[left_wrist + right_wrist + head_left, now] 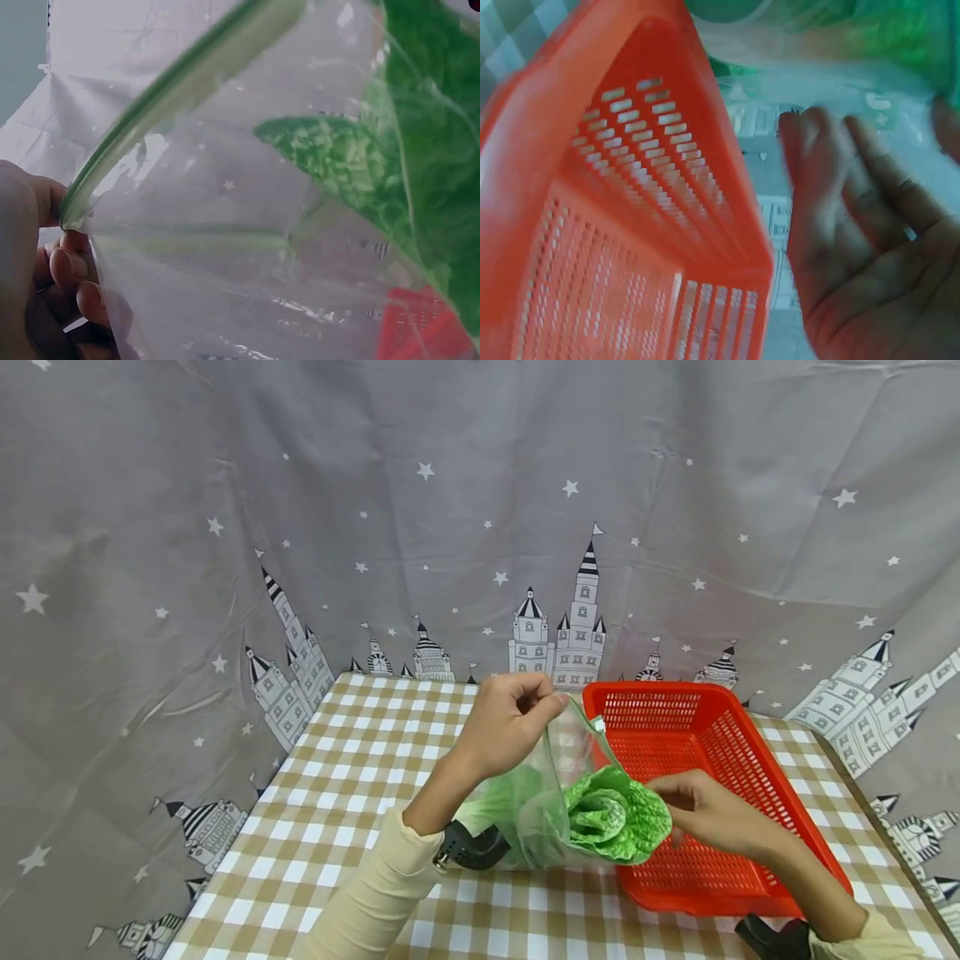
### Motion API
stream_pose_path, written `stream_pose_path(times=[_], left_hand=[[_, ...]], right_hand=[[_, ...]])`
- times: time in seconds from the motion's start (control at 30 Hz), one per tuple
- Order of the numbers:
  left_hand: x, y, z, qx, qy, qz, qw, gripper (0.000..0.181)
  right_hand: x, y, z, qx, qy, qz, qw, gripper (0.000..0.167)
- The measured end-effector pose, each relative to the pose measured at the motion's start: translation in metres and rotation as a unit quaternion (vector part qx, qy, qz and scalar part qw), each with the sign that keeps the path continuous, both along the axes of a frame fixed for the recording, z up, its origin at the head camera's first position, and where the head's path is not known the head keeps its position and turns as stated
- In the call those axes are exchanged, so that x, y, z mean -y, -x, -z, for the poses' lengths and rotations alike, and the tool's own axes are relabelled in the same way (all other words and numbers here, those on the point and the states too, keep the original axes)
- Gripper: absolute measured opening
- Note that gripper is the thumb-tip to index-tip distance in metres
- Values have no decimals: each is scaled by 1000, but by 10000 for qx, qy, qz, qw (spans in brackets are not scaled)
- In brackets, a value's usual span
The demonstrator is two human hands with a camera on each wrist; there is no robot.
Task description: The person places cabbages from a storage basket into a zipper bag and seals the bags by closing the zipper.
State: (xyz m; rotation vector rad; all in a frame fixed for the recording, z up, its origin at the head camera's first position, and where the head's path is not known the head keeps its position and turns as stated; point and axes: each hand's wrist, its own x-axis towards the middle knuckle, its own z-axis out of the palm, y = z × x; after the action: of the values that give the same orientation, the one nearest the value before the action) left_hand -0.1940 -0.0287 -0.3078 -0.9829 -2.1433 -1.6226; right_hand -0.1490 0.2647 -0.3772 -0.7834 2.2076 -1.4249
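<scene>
A Chinese cabbage [651, 814] lies on its side in a clear zip bag [534, 831], its leafy green end showing at the bag's mouth. My left hand [510, 727] pinches the upper edge of the mouth; in the left wrist view the green zip strip [135, 124] runs from those fingers. Beside the leafy end is my right hand [708, 814], its fingertips at the outer leaves; whether they touch cannot be told. The right wrist view shows this hand's [870, 217] fingers loosely extended and the thumb apart, with nothing gripped.
A red plastic basket [806, 843] with slotted walls stands right of the bag, partly beneath my right forearm. Brown and white checked cloth [360, 785] covers the table. Behind it hangs a grey curtain [450, 510] printed with castles and stars.
</scene>
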Motion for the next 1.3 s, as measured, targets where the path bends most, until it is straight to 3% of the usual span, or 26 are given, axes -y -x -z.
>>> stream_pose_path(times=[0.17, 0.33, 0.47, 0.6, 0.77, 0.9, 1.03, 1.2, 1.3], left_hand=[[1, 1, 1, 0, -83, 65, 9999, 30], [5, 1, -1, -25, 110, 29, 9999, 30], [19, -1, -13, -136, -117, -364, 9992, 32], [40, -5, -28, -580, -520, -946, 9925, 31], [52, -7, -32, -966, -314, -1351, 9856, 33], [54, -8, -30, -1069, -195, -1526, 9823, 34], [57, -10, -29, -1096, -244, -1662, 9797, 34], [59, -16, -28, -1004, -359, -1595, 9814, 35], [61, -19, -26, -858, -364, -1290, 9873, 36]], right_hand=[[10, -2, -4, -243, -109, 290, 9992, 23], [18, -7, -19, -1235, -614, 696, 9880, 14], [23, -6, -58, -2063, -813, 951, 9705, 15], [26, 2, -108, -2554, -539, 1092, 9591, 20], [33, 15, -148, -3087, -1167, 985, 9388, 15], [39, 19, -157, -3440, -1642, 961, 9195, 12], [46, 21, -159, -3787, -1736, 1120, 9022, 11], [51, 27, -157, -3898, -1566, 1101, 9008, 10], [53, 31, -153, -3831, -1576, 944, 9053, 12]])
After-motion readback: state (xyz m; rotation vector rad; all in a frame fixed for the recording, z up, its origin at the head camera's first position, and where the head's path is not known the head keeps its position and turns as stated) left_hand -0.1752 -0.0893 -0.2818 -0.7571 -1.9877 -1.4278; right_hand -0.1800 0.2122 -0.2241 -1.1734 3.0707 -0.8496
